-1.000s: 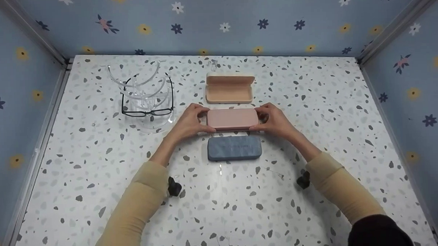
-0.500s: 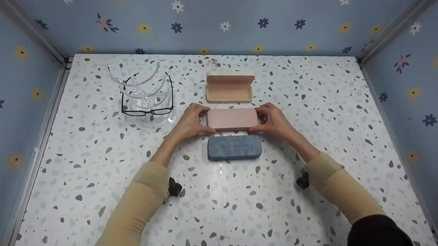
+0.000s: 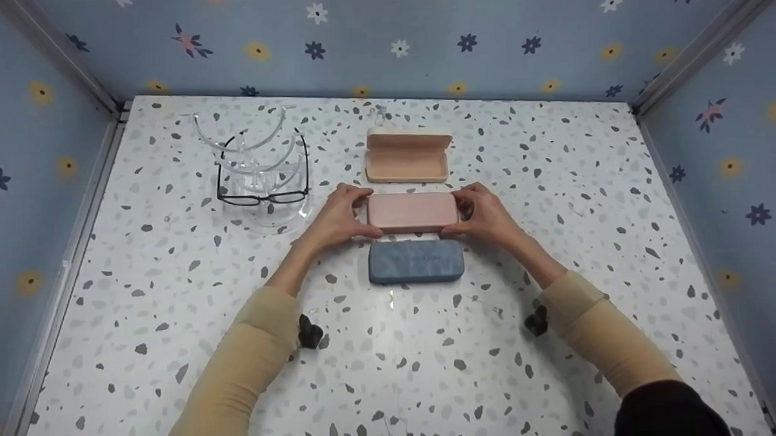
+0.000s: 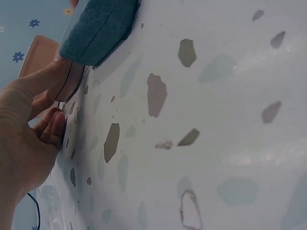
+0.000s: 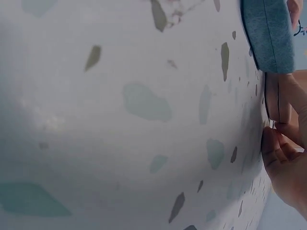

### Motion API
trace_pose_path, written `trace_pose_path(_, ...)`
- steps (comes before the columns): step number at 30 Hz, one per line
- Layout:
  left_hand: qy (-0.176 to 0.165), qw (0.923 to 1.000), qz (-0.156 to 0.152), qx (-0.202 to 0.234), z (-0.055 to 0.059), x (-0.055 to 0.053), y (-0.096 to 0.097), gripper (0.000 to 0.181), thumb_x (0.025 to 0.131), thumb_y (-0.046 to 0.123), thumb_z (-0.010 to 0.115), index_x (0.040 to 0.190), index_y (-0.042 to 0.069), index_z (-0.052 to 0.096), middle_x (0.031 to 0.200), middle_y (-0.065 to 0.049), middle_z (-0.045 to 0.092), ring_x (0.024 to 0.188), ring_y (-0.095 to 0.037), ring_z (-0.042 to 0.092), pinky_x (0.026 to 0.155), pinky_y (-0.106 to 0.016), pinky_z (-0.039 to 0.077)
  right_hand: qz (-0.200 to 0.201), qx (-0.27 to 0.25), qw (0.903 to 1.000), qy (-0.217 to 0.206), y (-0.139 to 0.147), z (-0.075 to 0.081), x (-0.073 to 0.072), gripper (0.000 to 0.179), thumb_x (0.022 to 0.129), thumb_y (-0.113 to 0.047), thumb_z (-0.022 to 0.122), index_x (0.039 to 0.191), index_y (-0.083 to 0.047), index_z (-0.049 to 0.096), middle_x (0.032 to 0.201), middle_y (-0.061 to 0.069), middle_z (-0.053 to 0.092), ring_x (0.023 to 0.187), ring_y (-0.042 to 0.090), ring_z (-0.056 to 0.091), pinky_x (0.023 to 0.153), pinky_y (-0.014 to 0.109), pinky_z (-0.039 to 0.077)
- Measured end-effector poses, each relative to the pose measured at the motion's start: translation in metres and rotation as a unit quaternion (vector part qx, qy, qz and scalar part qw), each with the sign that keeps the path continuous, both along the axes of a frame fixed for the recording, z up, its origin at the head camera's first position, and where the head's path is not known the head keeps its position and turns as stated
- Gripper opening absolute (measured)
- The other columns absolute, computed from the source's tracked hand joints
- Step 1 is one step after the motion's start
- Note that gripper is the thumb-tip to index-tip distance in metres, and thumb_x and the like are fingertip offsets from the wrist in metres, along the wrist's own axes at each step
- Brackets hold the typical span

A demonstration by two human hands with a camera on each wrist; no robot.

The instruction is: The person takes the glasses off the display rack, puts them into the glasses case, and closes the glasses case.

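Blue floral walls behind and beside speckled white table. Pink case on table, lid down, between blue case on near side and beige case with raised lid beyond. Left hand gripping pink case's left end, right hand its right end. Black glasses on clear stand, farther left.

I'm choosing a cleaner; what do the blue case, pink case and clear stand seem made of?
Blue case: perhaps fabric or imitation leather, matte; mottled surface.
Pink case: possibly imitation leather or plastic, smooth; even colour, soft sheen.
Clear stand: probably acrylic, glossy; see-through with bright glints.
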State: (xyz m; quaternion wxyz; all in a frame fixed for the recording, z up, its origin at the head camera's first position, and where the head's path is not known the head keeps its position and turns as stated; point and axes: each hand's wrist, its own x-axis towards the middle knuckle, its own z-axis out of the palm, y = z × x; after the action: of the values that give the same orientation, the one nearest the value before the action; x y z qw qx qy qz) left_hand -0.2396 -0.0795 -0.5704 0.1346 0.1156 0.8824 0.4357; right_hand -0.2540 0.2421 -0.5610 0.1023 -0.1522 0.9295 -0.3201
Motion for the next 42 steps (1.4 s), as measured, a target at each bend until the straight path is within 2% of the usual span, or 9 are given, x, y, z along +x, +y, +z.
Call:
trace_pose_path(3, -0.003, 1.0000, 0.001, 0.002, 0.000, 0.001, -0.001, 0.093, 0.074, 0.035, 0.093, 0.151, 0.006, 0.050, 0.135, -0.016, 0.049, 0.124, -0.030, 0.050, 0.114, -0.042, 0.041, 0.001, -0.001, 1.0000, -0.001, -0.002, 0.001, 0.001, 0.085, 0.066, -0.034, 0.098, 0.136, 0.000, 0.063, 0.124, 0.016, 0.058, 0.104, 0.028, 0.059, 0.091, 0.039, 0.051)
trace_pose_path(8, -0.013, 0.9995, 0.010, 0.028, 0.002, 0.004, -0.005, 0.080, 0.088, 0.041, 0.081, 0.151, 0.005, 0.048, 0.131, -0.017, 0.050, 0.119, -0.029, 0.049, 0.108, -0.043, 0.043, 0.006, -0.003, 1.0000, -0.006, -0.004, 0.005, 0.000, 0.087, 0.073, -0.035, 0.095, 0.144, -0.001, 0.057, 0.127, 0.019, 0.057, 0.104, 0.031, 0.062, 0.090, 0.040, 0.052)
trace_pose_path(13, -0.021, 0.9976, 0.017, 0.064, 0.007, 0.011, -0.012, 0.071, 0.095, 0.040, 0.072, 0.152, 0.005, 0.047, 0.137, -0.019, 0.051, 0.129, -0.033, 0.054, 0.113, -0.046, 0.045, 0.005, -0.020, 0.9995, -0.025, -0.007, 0.010, -0.002, 0.078, 0.084, -0.038, 0.086, 0.147, -0.005, 0.054, 0.129, 0.018, 0.057, 0.112, 0.034, 0.064, 0.097, 0.047, 0.054)
trace_pose_path(17, -0.024, 0.9972, 0.019, 0.068, 0.012, 0.017, -0.019, 0.071, 0.096, 0.042, 0.071, 0.154, 0.009, 0.046, 0.146, -0.019, 0.049, 0.133, -0.035, 0.054, 0.115, -0.048, 0.045, 0.008, -0.032, 0.9991, -0.025, -0.011, 0.015, -0.003, 0.072, 0.089, -0.040, 0.081, 0.147, -0.007, 0.055, 0.133, 0.018, 0.055, 0.119, 0.036, 0.062, 0.102, 0.052, 0.053)
trace_pose_path(22, -0.018, 0.9974, 0.018, 0.067, 0.018, 0.024, -0.029, 0.072, 0.096, 0.044, 0.070, 0.155, 0.010, 0.045, 0.155, -0.020, 0.044, 0.136, -0.036, 0.052, 0.116, -0.049, 0.044, 0.013, -0.053, 0.9985, -0.003, -0.017, 0.020, -0.004, 0.066, 0.092, -0.038, 0.078, 0.145, -0.006, 0.056, 0.136, 0.022, 0.055, 0.124, 0.037, 0.059, 0.106, 0.055, 0.051)
trace_pose_path(29, 0.010, 0.9975, 0.005, 0.069, 0.025, 0.035, -0.046, 0.070, 0.097, 0.038, 0.071, 0.153, 0.006, 0.045, 0.144, -0.018, 0.055, 0.134, -0.034, 0.054, 0.114, -0.048, 0.046, 0.017, -0.090, 0.9954, 0.027, -0.033, 0.030, -0.005, 0.059, 0.096, -0.035, 0.074, 0.143, -0.003, 0.058, 0.139, 0.021, 0.059, 0.132, 0.035, 0.056, 0.113, 0.055, 0.046)
trace_pose_path(35, -0.001, 0.9973, -0.005, 0.073, 0.036, 0.050, -0.066, 0.067, 0.098, 0.037, 0.069, 0.154, 0.008, 0.046, 0.143, -0.017, 0.058, 0.134, -0.032, 0.055, 0.114, -0.049, 0.046, 0.023, -0.109, 0.9931, 0.035, -0.055, 0.040, -0.005, 0.053, 0.097, -0.032, 0.073, 0.140, -0.003, 0.061, 0.140, 0.017, 0.061, 0.133, 0.033, 0.058, 0.112, 0.055, 0.049)
trace_pose_path(42, 0.015, 0.9970, 0.009, 0.075, 0.044, 0.064, -0.098, 0.059, 0.099, 0.033, 0.069, 0.150, 0.007, 0.052, 0.138, -0.017, 0.062, 0.124, -0.033, 0.062, 0.109, -0.047, 0.051, 0.037, -0.131, 0.9904, 0.021, -0.089, 0.049, -0.002, 0.050, 0.098, -0.029, 0.071, 0.139, -0.002, 0.061, 0.142, 0.018, 0.062, 0.132, 0.038, 0.059, 0.110, 0.054, 0.051)
